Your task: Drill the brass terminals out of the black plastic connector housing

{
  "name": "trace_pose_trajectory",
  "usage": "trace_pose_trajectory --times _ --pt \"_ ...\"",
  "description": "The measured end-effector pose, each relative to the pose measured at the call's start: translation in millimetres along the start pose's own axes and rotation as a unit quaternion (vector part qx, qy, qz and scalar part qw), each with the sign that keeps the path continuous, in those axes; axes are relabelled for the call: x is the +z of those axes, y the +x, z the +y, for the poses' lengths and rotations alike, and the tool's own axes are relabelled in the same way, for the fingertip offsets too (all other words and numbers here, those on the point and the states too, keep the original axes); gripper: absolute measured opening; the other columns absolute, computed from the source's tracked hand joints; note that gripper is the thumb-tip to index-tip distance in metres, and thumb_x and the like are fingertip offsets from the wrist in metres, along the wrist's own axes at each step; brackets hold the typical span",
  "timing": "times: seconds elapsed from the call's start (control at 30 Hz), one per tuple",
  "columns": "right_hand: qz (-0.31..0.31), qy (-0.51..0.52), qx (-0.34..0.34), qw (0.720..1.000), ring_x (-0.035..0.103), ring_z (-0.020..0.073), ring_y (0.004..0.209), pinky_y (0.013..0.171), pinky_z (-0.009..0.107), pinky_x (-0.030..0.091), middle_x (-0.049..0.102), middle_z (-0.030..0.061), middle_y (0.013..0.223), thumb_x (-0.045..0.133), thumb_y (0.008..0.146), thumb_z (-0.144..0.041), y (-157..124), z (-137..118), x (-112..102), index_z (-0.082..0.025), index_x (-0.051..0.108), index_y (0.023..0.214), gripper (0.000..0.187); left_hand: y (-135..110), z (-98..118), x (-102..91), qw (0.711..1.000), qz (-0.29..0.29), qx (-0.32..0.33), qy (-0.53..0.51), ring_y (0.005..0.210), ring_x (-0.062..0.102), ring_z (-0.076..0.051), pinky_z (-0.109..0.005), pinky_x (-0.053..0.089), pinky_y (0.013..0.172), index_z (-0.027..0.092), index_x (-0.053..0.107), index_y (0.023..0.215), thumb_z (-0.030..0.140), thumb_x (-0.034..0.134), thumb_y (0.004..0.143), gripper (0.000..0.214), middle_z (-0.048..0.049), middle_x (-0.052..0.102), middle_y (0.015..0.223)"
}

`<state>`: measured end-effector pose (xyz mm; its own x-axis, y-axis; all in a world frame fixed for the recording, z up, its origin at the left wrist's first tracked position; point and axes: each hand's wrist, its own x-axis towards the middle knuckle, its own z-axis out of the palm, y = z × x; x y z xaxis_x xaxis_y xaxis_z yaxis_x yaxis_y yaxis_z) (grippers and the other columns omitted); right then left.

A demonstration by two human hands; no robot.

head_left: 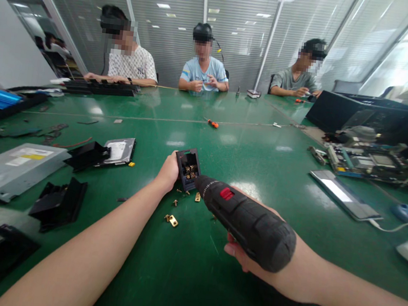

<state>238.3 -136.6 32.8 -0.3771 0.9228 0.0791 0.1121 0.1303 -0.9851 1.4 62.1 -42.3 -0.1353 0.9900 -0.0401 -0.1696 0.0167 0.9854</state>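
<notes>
My left hand (pixel 170 171) grips a small black plastic housing (pixel 188 183) by its left side, tilted so its open face is toward me. Brass-coloured terminals (pixel 190 170) show inside it. In my right hand (pixel 242 253) is a black cordless drill (pixel 244 221) with a red switch, its chuck pointing at the housing's right edge. The drill's tip is hidden, so I cannot tell if it touches. On the green table below the housing lie a brass plate (pixel 173 221), a second brass plate (pixel 198 197) and a few small screws (pixel 175 202).
To the left are a metal drive case (pixel 14 168), a hard drive (pixel 119 150) and black plastic parts (pixel 59 203). A phone (pixel 343 193) with a cable and a circuit board (pixel 372 160) lie right. An orange screwdriver (pixel 212 123) lies ahead. Three people sit across the table.
</notes>
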Motion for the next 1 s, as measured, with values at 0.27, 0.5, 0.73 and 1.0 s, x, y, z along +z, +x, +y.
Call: trace_pose_trajectory --times 0.27,0.5,0.73,1.0 --pt "-0.025 -0.053 0.007 0.998 0.063 0.0143 0.055 0.047 0.024 0.054 0.068 -0.0023 0.081 0.073 0.082 -0.02 -1 -15 -2 -0.03 0.039 0.154 0.08 -1 1 0.4 1.0 0.002 0.006 -0.003 0.061 0.06 -0.019 -0.031 0.049 0.061 0.021 0.061 0.072 0.054 0.056 0.078 0.034 0.0015 0.064 0.062" --pt "-0.061 -0.078 -0.052 0.994 0.064 0.0165 0.07 0.066 0.028 0.059 0.066 -0.0004 0.085 0.075 0.079 -0.02 4 -23 -9 -0.021 0.05 0.137 0.063 5 -4 -4.0 1.0 0.01 -0.005 0.015 0.06 0.059 -0.019 -0.03 0.047 0.06 0.022 0.061 0.071 0.051 0.052 0.082 0.033 0.0013 0.064 0.061" --pt "-0.133 -0.004 0.051 0.99 0.067 0.0122 0.059 0.053 0.024 0.056 0.068 0.0061 0.101 0.084 0.079 -0.028 5 1 -20 -0.02 0.052 0.141 0.071 8 -7 -6.2 1.0 0.017 -0.006 0.012 0.058 0.057 -0.018 -0.029 0.045 0.058 0.022 0.058 0.07 0.048 0.052 0.084 0.03 0.0028 0.06 0.059" --pt "-0.209 0.066 0.106 0.97 0.068 0.0129 0.062 0.061 0.025 0.06 0.069 0.0018 0.08 0.082 0.08 -0.02 11 7 -23 -0.014 0.068 0.106 0.03 4 -4 -4.6 0.999 0.035 -0.021 0.008 0.057 0.058 -0.018 -0.028 0.044 0.056 0.023 0.055 0.071 0.044 0.053 0.086 0.027 0.0032 0.06 0.059"
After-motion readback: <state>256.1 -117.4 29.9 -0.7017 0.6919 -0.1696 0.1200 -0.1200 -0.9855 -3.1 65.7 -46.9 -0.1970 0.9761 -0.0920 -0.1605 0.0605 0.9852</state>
